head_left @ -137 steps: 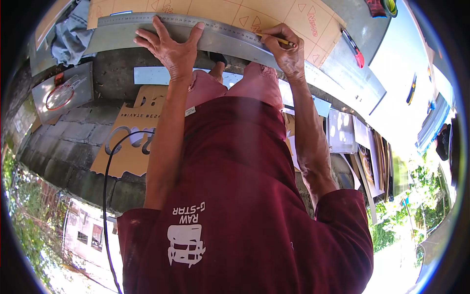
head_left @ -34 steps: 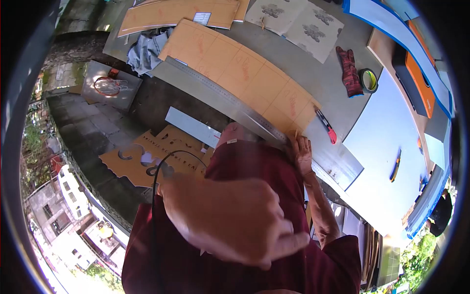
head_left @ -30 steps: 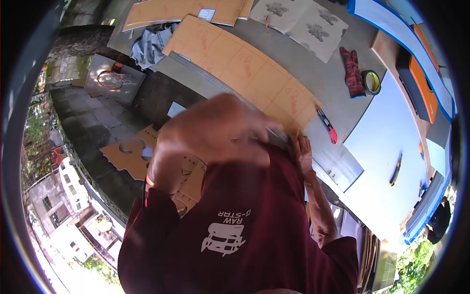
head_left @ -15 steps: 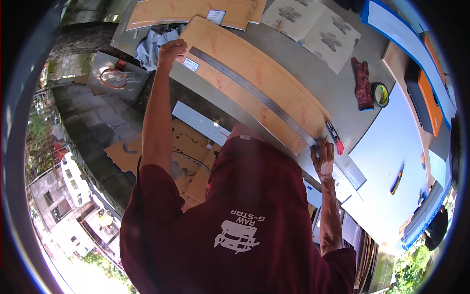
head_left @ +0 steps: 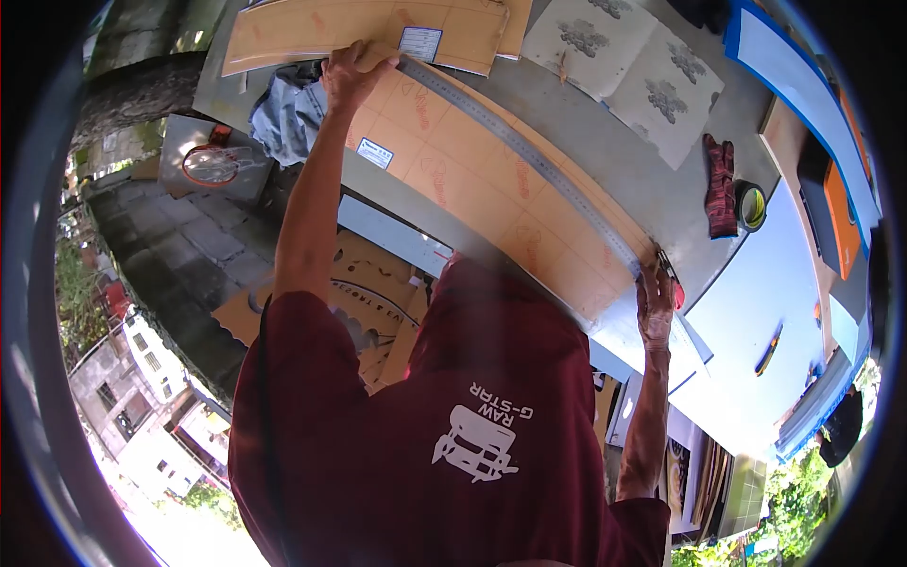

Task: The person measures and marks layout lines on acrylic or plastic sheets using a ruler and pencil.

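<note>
While the long steel ruler [head_left: 529, 156] lies slantwise across the board [head_left: 472, 180] on the bench [head_left: 605, 161], my left hand [head_left: 351, 68] pinches its far end and my right hand [head_left: 655, 300] its near end, since it looks thin, springy and slippery.

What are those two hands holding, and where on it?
A long metal ruler, lying across the tan board. The left hand grips its far end; the right hand is at the near end, by a red cutter.
</note>
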A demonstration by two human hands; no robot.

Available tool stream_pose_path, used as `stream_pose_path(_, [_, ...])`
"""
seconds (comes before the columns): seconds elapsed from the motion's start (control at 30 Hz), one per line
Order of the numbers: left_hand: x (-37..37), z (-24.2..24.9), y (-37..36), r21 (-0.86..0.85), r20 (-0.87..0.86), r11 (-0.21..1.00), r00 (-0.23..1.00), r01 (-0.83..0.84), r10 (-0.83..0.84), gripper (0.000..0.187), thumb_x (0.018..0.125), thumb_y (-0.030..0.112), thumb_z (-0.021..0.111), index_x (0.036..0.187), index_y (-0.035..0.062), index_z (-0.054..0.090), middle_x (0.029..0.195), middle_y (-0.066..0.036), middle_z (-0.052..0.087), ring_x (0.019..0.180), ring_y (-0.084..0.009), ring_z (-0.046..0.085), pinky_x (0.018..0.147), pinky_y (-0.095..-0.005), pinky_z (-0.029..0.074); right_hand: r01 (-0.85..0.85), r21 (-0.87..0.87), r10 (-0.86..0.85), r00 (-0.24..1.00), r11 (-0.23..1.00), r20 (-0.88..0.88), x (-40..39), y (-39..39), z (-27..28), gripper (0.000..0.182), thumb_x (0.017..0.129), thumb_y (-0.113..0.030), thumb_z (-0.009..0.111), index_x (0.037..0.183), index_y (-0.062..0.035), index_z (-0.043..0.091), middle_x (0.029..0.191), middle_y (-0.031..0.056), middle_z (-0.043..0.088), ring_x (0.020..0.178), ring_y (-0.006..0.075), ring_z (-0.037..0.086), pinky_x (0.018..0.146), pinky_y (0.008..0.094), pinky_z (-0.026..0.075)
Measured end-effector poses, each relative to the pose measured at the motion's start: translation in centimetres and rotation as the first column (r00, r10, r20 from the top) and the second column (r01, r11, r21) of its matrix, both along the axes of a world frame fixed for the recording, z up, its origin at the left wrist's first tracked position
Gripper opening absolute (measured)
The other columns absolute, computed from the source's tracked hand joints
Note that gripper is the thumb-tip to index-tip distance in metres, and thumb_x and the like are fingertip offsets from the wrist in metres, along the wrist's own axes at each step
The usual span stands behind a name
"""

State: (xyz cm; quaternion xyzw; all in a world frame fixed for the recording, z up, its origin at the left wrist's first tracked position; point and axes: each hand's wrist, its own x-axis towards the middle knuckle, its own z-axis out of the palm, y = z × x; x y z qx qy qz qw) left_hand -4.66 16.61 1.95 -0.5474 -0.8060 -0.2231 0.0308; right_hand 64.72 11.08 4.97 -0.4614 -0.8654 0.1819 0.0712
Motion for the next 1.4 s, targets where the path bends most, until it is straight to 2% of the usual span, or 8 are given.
stream_pose_path(0.23, [0.5, 0.1, 0.1, 0.065, 0.053, 0.998, 0.998, 0.028, -0.031, 0.07, 0.072, 0.053, 0.088, 0.122, 0.0058, 0.071, 0.115, -0.014, 0.071, 0.106, -0.0278, 0.068, 0.093, -0.0407, 0.053, 0.068, 0.163, -0.089, 0.988, 0.984, 0.125, 1.9, -1.5, -0.7, 0.037, 0.1, -0.02, 0.065, 0.134, -0.0047, 0.058, 0.126, 0.0215, 0.056, 0.121, 0.0416, 0.055, 0.1, 0.0534, 0.047])
stream_pose_path(0.33, [-0.9, -0.6, -0.6, 0.089, 0.709, 0.992, 0.706, -0.093, 0.002, 0.053, 0.084, 0.036, 0.083, 0.124, 0.0033, 0.071, 0.12, -0.013, 0.072, 0.107, -0.0208, 0.069, 0.091, -0.0327, 0.054, 0.087, 0.099, -0.098, 0.989, 0.991, 0.11, 2.5, -1.6, -1.1, 0.041, 0.098, -0.016, 0.066, 0.136, -0.0035, 0.057, 0.132, 0.0235, 0.054, 0.122, 0.0428, 0.052, 0.104, 0.0556, 0.044])
stream_pose_path(0.47, [-4.6, 0.3, -2.0, -0.125, 0.862, 0.989, 0.486, -0.074, 0.145, 0.042, 0.096, 0.016, 0.07, 0.134, -0.0004, 0.065, 0.123, -0.008, 0.072, 0.11, -0.0131, 0.064, 0.094, -0.0275, 0.051, 0.03, 0.16, -0.044, 0.996, 0.987, 0.08, 1.9, -0.3, -1.4, 0.038, 0.097, -0.013, 0.066, 0.133, -0.003, 0.059, 0.12, 0.0214, 0.054, 0.113, 0.0402, 0.055, 0.097, 0.0534, 0.047])
stream_pose_path(0.7, [-5.4, -1.5, -2.4, -0.06, 0.818, 0.998, 0.573, -0.003, 0.051, 0.042, 0.094, 0.023, 0.072, 0.131, 0.0035, 0.068, 0.121, -0.009, 0.073, 0.107, -0.0182, 0.069, 0.096, -0.0323, 0.052, -0.003, 0.134, -0.009, 0.996, 0.991, 0.087, 1.4, 1.3, -1.6, 0.033, 0.097, -0.011, 0.065, 0.128, -0.0015, 0.06, 0.111, 0.0207, 0.053, 0.106, 0.0392, 0.056, 0.089, 0.0524, 0.048])
stream_pose_path(0.8, [1.7, 3.9, -1.7, -0.231, 0.265, 0.962, 0.942, -0.145, 0.205, 0.051, 0.086, 0.032, 0.078, 0.127, 0.0028, 0.07, 0.12, -0.017, 0.073, 0.109, -0.0249, 0.071, 0.096, -0.0356, 0.053, -0.008, 0.159, -0.008, 0.995, 0.987, 0.095, 1.5, 1.2, -1.1, 0.037, 0.098, -0.014, 0.065, 0.133, -0.0028, 0.058, 0.115, 0.0197, 0.054, 0.108, 0.0386, 0.055, 0.092, 0.0523, 0.048])
stream_pose_path(0.87, [2.4, -0.6, -2.6, 0.145, -0.021, 0.987, 0.998, -0.061, 0.065, 0.06, 0.077, 0.047, 0.083, 0.122, 0.0084, 0.071, 0.118, -0.012, 0.07, 0.11, -0.0332, 0.063, 0.1, -0.0492, 0.045, 0.012, 0.146, -0.028, 0.994, 0.989, 0.11, 1.6, 0.9, -0.7, 0.045, 0.099, -0.018, 0.065, 0.141, -0.0044, 0.055, 0.118, 0.0181, 0.054, 0.112, 0.0376, 0.054, 0.096, 0.0516, 0.046])
stream_pose_path(1.07, [12.8, 0.0, -2.9, 0.183, -0.178, 0.977, 0.981, 0.113, -0.08, 0.092, 0.076, 0.062, 0.079, 0.131, -0.0095, 0.06, 0.137, -0.032, 0.055, 0.122, -0.0499, 0.053, 0.101, -0.0583, 0.044, 0.117, 0.137, -0.122, 0.992, 0.984, 0.032, 3.2, 0.2, -1.2, 0.048, 0.093, -0.023, 0.074, 0.136, -0.0068, 0.059, 0.129, 0.019, 0.056, 0.119, 0.0395, 0.055, 0.1, 0.0542, 0.046])
stream_pose_path(1.4, [14.8, -2.0, -4.1, 0.045, -0.296, 0.974, 0.935, 0.22, -0.198, 0.08, 0.089, 0.063, 0.066, 0.138, -0.0006, 0.059, 0.143, -0.031, 0.052, 0.13, -0.051, 0.047, 0.104, -0.0627, 0.04, 0.249, 0.098, -0.241, 0.967, 0.964, -0.086, 3.5, 0.2, -1.4, 0.045, 0.085, -0.028, 0.078, 0.124, -0.0109, 0.064, 0.111, 0.0131, 0.059, 0.104, 0.0348, 0.057, 0.089, 0.0508, 0.046])
